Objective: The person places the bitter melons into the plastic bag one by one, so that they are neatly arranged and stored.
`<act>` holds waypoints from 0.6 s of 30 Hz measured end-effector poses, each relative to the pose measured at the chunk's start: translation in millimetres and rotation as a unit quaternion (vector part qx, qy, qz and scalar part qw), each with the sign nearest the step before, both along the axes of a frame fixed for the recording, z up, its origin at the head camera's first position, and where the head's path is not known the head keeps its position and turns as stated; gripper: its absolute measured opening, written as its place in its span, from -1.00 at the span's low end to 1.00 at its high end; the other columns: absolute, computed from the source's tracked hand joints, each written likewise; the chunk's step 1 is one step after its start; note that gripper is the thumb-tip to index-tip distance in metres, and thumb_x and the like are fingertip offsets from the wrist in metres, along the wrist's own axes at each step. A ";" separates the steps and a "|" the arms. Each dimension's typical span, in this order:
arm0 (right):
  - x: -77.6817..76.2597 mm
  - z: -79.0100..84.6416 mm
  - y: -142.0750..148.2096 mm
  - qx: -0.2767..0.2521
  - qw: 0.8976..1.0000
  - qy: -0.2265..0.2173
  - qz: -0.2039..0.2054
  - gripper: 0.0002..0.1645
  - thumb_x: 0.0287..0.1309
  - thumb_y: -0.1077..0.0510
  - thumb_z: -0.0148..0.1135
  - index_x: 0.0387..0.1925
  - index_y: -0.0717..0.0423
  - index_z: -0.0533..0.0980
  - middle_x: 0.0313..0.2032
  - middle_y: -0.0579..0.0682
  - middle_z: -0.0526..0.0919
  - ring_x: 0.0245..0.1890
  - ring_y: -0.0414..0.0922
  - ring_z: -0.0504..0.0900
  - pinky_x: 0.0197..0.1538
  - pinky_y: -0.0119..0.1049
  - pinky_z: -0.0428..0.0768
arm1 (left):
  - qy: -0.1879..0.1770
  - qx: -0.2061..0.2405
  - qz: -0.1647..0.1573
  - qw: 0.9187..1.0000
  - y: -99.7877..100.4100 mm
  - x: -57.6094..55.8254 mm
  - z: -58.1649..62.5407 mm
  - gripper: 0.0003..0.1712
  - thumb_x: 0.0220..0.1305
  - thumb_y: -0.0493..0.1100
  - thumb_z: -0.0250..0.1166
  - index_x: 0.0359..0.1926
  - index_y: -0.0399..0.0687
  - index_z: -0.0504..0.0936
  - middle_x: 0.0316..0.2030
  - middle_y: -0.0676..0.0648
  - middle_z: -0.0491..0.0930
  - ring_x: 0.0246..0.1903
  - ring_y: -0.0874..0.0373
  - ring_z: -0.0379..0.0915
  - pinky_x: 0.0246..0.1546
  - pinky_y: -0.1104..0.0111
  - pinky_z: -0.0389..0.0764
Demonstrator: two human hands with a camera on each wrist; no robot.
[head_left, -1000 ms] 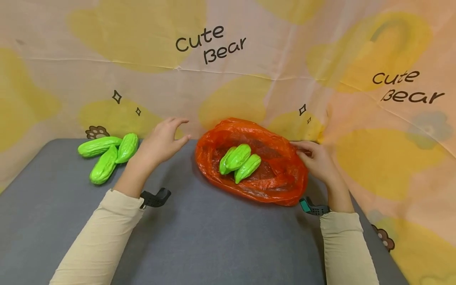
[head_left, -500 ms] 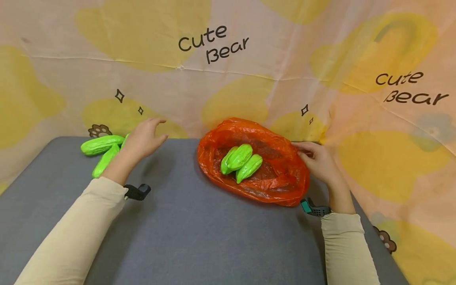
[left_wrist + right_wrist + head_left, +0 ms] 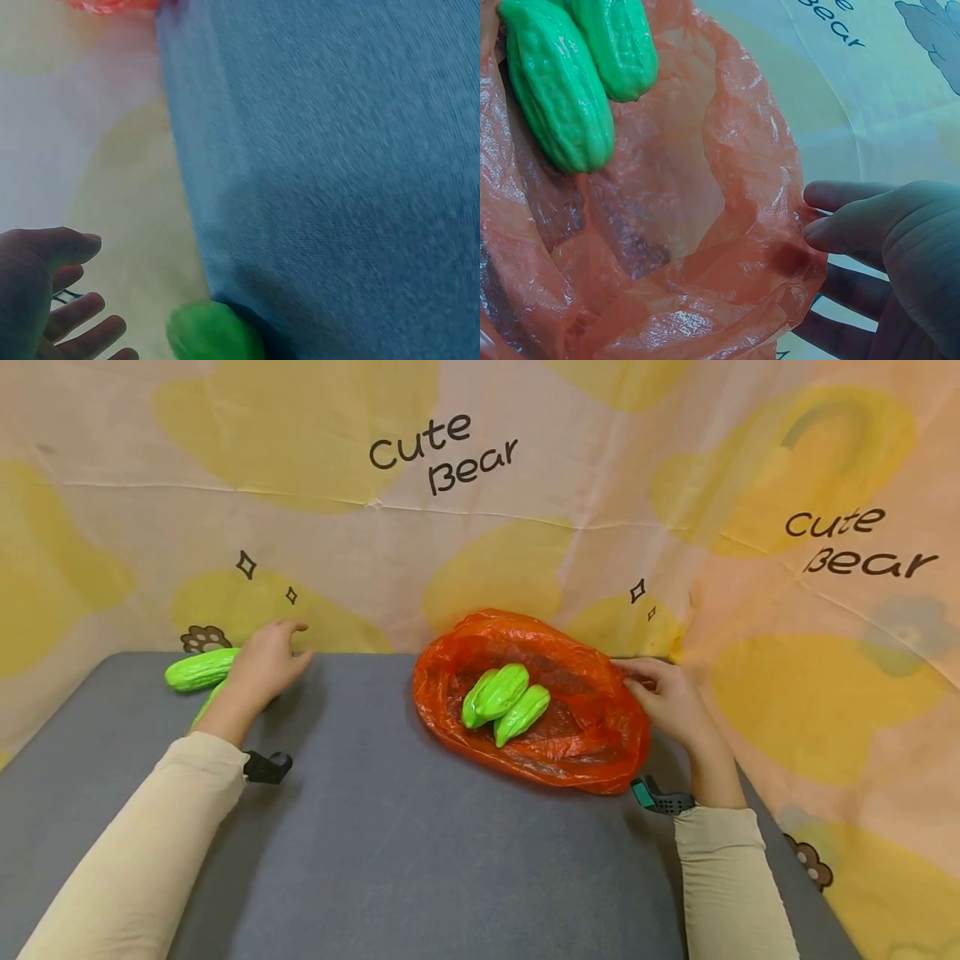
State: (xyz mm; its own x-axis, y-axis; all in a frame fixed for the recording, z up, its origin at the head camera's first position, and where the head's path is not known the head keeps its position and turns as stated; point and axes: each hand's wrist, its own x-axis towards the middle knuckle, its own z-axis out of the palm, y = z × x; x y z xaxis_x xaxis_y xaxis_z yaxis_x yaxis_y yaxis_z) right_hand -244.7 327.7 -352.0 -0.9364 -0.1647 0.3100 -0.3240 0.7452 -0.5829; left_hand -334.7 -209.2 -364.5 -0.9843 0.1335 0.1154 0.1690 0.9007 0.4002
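In the head view, my left hand (image 3: 258,672) hovers with spread, relaxed fingers over a group of bright green bitter gourds (image 3: 198,671) at the table's far left. It hides part of that group; the left wrist view shows one gourd (image 3: 214,332) beside the fingers, apart from them. Three more bitter gourds (image 3: 504,692) lie together inside an open red plastic bag (image 3: 432,693) right of the middle. With thumb and fingers at the bag's right rim, my right hand (image 3: 671,702) pinches the thin plastic, as the right wrist view shows.
The grey table (image 3: 420,860) reaches back to a patterned cloth backdrop (image 3: 315,535), which also runs along the right side. A dark band with a mount (image 3: 268,767) is on the left wrist, and another (image 3: 660,797) on the right.
My left hand has moved left and slightly down, away from the bag, and now covers part of the left gourds. The right hand and bag have stayed in place.
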 end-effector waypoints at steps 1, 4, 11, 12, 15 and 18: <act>0.0 0.1 0.2 0.001 1.000 0.001 -0.001 -0.62 0.37 0.37 0.13 0.16 0.22 0.62 0.13 0.29 0.66 0.03 0.19 0.67 -0.13 -0.80 0.41 | -0.005 -0.002 0.003 1.000 -1.5 -0.2 -1.0 -0.37 0.38 -0.14 0.17 0.38 -0.36 0.35 0.31 -0.53 0.33 0.29 -0.49 0.24 0.22 -0.32 0.35; -0.5 0.0 1.1 0.002 1.000 0.001 -0.002 -0.61 0.37 0.36 0.13 0.17 0.21 0.62 0.14 0.28 0.66 0.03 0.20 0.67 -0.13 -0.79 0.41 | -0.014 -0.002 0.014 1.000 -5.1 0.1 -3.2 -0.36 0.38 -0.14 0.17 0.38 -0.38 0.34 0.31 -0.54 0.30 0.30 -0.49 0.22 0.20 -0.33 0.35; -2.3 -0.4 1.9 0.006 1.000 0.010 0.000 -0.61 0.35 0.38 0.15 0.16 0.22 0.62 0.14 0.28 0.66 0.06 0.20 0.67 -0.11 -0.77 0.42 | -0.022 0.005 0.031 0.999 -13.1 -0.2 -8.9 -0.34 0.33 -0.15 0.15 0.36 -0.45 0.34 0.29 -0.58 0.29 0.27 -0.52 0.22 0.18 -0.34 0.35; -2.1 -0.4 1.9 0.006 1.000 0.010 0.000 -0.61 0.35 0.38 0.15 0.16 0.23 0.62 0.14 0.29 0.66 0.07 0.21 0.67 -0.11 -0.78 0.42 | -0.022 0.005 0.033 0.999 -14.8 -0.8 -10.7 -0.34 0.33 -0.15 0.14 0.36 -0.46 0.34 0.28 -0.58 0.29 0.27 -0.52 0.22 0.18 -0.34 0.35; -1.3 -0.1 2.0 0.005 1.000 0.005 -0.002 -0.61 0.35 0.38 0.15 0.17 0.24 0.61 0.15 0.29 0.65 0.09 0.20 0.66 -0.09 -0.76 0.43 | -0.023 0.002 0.037 0.999 -19.6 -2.7 -16.0 -0.34 0.31 -0.16 0.15 0.35 -0.46 0.35 0.27 -0.59 0.31 0.26 -0.53 0.22 0.18 -0.34 0.34; -0.9 -0.4 2.6 0.004 1.000 0.001 -0.006 -0.61 0.36 0.37 0.14 0.17 0.23 0.61 0.15 0.28 0.65 0.09 0.19 0.66 -0.09 -0.76 0.43 | -0.019 0.000 0.033 0.999 -21.5 -4.7 -18.9 -0.37 0.31 -0.18 0.19 0.32 -0.45 0.37 0.26 -0.60 0.31 0.27 -0.54 0.20 0.20 -0.35 0.31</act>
